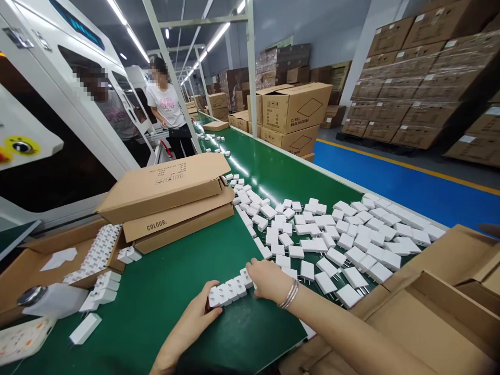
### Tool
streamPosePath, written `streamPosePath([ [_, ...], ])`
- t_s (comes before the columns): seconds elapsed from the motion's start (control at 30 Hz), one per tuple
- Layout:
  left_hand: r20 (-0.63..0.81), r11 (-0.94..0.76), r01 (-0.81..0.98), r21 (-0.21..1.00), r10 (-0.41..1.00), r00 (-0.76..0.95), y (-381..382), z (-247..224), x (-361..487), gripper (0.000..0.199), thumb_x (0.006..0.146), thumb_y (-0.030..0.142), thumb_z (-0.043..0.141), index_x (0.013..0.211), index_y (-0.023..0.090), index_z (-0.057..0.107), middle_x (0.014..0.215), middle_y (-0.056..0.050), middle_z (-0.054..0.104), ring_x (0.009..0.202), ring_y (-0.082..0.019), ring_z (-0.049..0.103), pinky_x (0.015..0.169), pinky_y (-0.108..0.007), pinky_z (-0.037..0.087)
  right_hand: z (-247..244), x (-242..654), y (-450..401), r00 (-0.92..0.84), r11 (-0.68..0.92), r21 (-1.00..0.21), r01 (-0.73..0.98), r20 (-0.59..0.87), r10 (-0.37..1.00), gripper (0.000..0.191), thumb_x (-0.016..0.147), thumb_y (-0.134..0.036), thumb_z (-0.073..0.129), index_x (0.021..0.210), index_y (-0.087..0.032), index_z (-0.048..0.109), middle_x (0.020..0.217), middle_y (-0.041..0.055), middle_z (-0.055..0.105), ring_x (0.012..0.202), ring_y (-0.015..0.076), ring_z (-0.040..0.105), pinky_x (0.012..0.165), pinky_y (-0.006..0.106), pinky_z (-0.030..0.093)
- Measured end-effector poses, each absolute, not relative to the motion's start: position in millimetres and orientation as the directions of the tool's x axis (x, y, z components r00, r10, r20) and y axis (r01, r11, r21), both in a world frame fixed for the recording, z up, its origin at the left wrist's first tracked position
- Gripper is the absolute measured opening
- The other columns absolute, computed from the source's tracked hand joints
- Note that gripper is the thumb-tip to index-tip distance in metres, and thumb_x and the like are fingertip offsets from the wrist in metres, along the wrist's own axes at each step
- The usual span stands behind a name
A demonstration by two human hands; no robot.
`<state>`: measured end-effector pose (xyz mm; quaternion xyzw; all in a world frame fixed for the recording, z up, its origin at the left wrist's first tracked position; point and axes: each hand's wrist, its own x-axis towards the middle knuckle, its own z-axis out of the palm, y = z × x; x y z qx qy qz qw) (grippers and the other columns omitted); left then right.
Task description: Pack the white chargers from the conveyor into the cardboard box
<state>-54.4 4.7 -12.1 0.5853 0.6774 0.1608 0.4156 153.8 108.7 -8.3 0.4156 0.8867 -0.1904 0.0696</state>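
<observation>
A short row of white plug adapters (228,291) stands side by side on the green work surface, pin faces showing. My left hand (195,312) closes around the left end of the row, thumb in front and fingers behind. At the right end, my right hand (271,281), with bracelets on its wrist, grips another white plug adapter (246,277) against the row; its fingers partly cover it. Just beyond my right hand, many loose white plug adapters (307,270) lie scattered, several with metal pins visible.
Stacked cardboard boxes (175,190) sit ahead on the left. Beside them, an open carton (113,260) holds adapters in rows. A bottle (58,299) and a phone case (25,338) lie at left. Open cardboard (429,323) is at right. A person (167,107) stands farther along the line.
</observation>
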Motion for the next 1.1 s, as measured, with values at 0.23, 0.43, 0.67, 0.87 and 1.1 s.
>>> streamPosePath([
  [0.23, -0.410, 0.278, 0.699, 0.659, 0.912, 0.024, 6.2, -11.2, -54.4, 0.043, 0.083, 0.041, 0.049, 0.121, 0.023, 0.056, 0.097, -0.002, 0.069, 0.084, -0.022, 0.060, 0.077, -0.028, 0.046, -17.8, 174.2, 109.9, -0.725, 0.547, -0.528, 0.650, -0.214, 0.655, 0.048, 0.073, -0.021, 0.082, 0.114, -0.024, 0.057, 0.116, 0.0033, 0.062, 0.101, 0.0231, 0.066, 0.079, 0.032, 0.053],
  [0.43, -0.381, 0.254, 0.665, 0.702, 0.923, 0.049, -1.8, -14.5, -81.3, 0.051, 0.074, 0.044, 0.060, 0.121, 0.025, 0.055, 0.098, 0.000, 0.071, 0.086, -0.023, 0.065, 0.078, -0.028, 0.050, -15.9, 174.4, 99.5, -0.674, 0.453, -0.620, 0.640, -0.172, 0.718, 0.055, 0.071, -0.027, 0.085, 0.120, -0.029, 0.060, 0.120, -0.0004, 0.065, 0.100, 0.0202, 0.068, 0.081, 0.027, 0.055],
  [0.67, -0.114, 0.143, 0.845, 0.515, 0.989, -0.097, 21.8, 48.7, -32.8, 0.032, 0.094, 0.042, 0.039, 0.108, 0.028, 0.063, 0.081, 0.000, 0.064, 0.074, -0.020, 0.064, 0.074, -0.031, 0.052, -42.1, 285.3, 90.6, -0.073, 0.009, -0.185, 0.983, -0.343, 0.936, 0.019, 0.096, -0.027, 0.062, 0.111, -0.016, 0.066, 0.112, 0.0081, 0.070, 0.102, 0.0246, 0.067, 0.088, 0.047, 0.057],
  [0.87, -0.172, -0.159, 0.895, 0.417, 0.953, 0.249, 84.1, 0.6, 153.8, 0.017, 0.086, 0.014, 0.060, 0.095, 0.007, 0.072, 0.112, -0.022, 0.066, 0.113, -0.035, 0.063, 0.095, -0.044, 0.047, -54.5, 303.0, 89.8, 0.056, -0.044, 0.048, 0.998, -0.296, 0.953, 0.020, 0.095, -0.036, 0.064, 0.105, -0.018, 0.067, 0.107, 0.0052, 0.072, 0.100, 0.0223, 0.068, 0.084, 0.042, 0.059],
  [1.1, -0.152, -0.090, 0.881, 0.464, 0.972, 0.179, 99.4, -34.4, 199.1, 0.027, 0.090, 0.015, 0.051, 0.104, -0.003, 0.066, 0.117, -0.023, 0.064, 0.115, -0.038, 0.061, 0.091, -0.046, 0.045, -38.3, 341.4, 103.1, 0.076, -0.057, 0.096, 0.994, -0.205, 0.976, 0.026, 0.099, -0.042, 0.058, 0.107, -0.018, 0.066, 0.110, 0.0067, 0.071, 0.103, 0.0227, 0.067, 0.085, 0.042, 0.058],
])
